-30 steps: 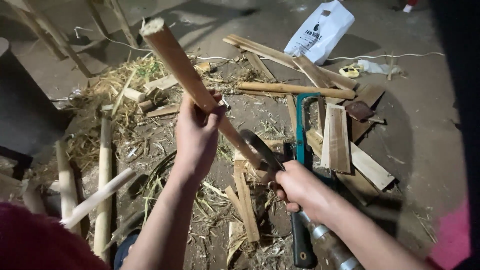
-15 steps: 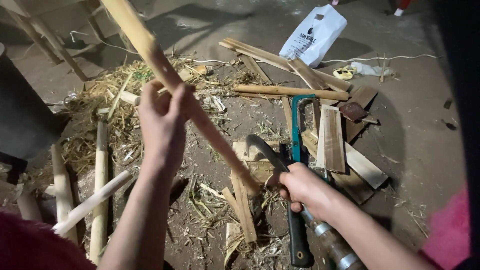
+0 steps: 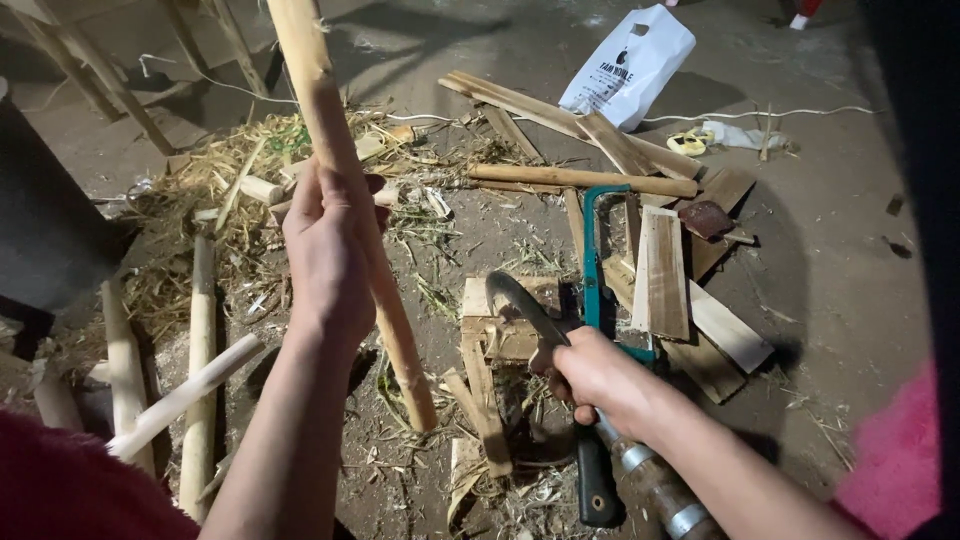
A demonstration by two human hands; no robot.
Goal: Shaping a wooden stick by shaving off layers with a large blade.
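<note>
My left hand (image 3: 328,255) grips a long peeled wooden pole (image 3: 345,190) near its middle. The pole stands steeply, its top leaving the frame and its lower end hanging above the dirt floor. My right hand (image 3: 600,378) is closed around the banded handle of a curved, dark-bladed knife (image 3: 522,308). The blade arcs up to the left over a stack of small wooden blocks (image 3: 497,335), apart from the pole.
A teal-framed hacksaw (image 3: 592,290) lies beside the blocks, with flat boards (image 3: 662,270) to its right. Straw and shavings (image 3: 215,215) cover the left floor, where several peeled poles (image 3: 200,330) lie. A white plastic bag (image 3: 628,65) sits at the back.
My left hand has swung the pole from a leftward tilt to nearly upright, and its lower end has lifted off the blocks and moved left. The knife has stayed over the blocks.
</note>
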